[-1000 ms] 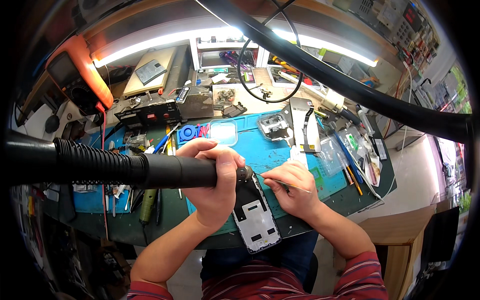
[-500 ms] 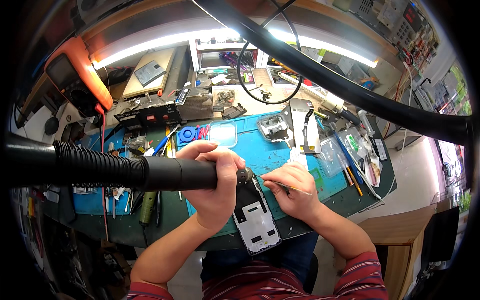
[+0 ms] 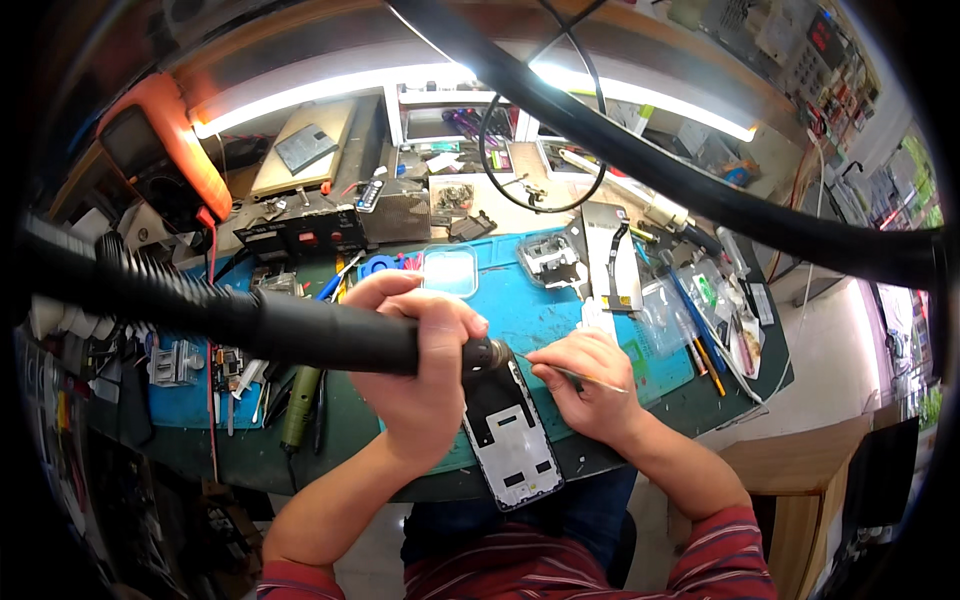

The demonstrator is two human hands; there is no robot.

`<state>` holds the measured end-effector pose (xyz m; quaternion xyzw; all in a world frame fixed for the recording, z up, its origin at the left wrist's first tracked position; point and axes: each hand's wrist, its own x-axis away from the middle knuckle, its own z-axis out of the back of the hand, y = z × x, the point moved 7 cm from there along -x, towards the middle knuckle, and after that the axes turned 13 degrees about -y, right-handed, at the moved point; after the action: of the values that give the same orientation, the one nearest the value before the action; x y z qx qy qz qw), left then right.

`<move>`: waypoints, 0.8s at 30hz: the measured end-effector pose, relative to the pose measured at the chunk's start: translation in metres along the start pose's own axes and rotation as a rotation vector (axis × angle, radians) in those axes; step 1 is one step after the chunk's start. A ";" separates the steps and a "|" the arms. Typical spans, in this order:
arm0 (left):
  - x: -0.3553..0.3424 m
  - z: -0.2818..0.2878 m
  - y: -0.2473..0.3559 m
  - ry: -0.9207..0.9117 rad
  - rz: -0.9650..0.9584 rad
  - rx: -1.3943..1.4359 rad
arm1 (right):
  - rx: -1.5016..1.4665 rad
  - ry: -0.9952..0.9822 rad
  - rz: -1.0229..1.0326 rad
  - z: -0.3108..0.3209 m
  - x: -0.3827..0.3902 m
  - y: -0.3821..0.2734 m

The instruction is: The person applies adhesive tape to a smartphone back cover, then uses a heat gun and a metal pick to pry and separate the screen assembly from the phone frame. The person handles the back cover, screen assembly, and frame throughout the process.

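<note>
My left hand is wrapped round a black hot air gun, which slants in from the left with its metal nozzle over the top end of a phone frame. This frame is dark at the top, with a pale metal plate below, and it lies at the near edge of the bench. In my right hand a thin metal tool is pinched. Its tip reaches to the frame's upper right edge, beside the nozzle. I cannot make out what the tip touches.
Beneath lies a blue work mat. A clear plastic box and a metal phone panel stand beyond my hands. An orange multimeter is at the far left. A thick black tube crosses overhead, and screwdrivers lie right.
The hot air gun has tilted: its rear end is higher and its nozzle slightly lower. My left hand has turned with it. My right hand has barely moved.
</note>
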<state>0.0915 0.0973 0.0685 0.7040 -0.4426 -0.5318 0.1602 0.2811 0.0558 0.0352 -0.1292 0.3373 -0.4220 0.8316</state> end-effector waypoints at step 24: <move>-0.437 -0.228 0.141 -0.270 -0.669 -1.053 | -0.090 0.151 0.130 0.013 0.011 -0.008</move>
<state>0.2119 0.3097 0.5185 0.5580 0.1052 -0.7833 0.2529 0.2894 0.0419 0.0435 -0.1118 0.4253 -0.3600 0.8228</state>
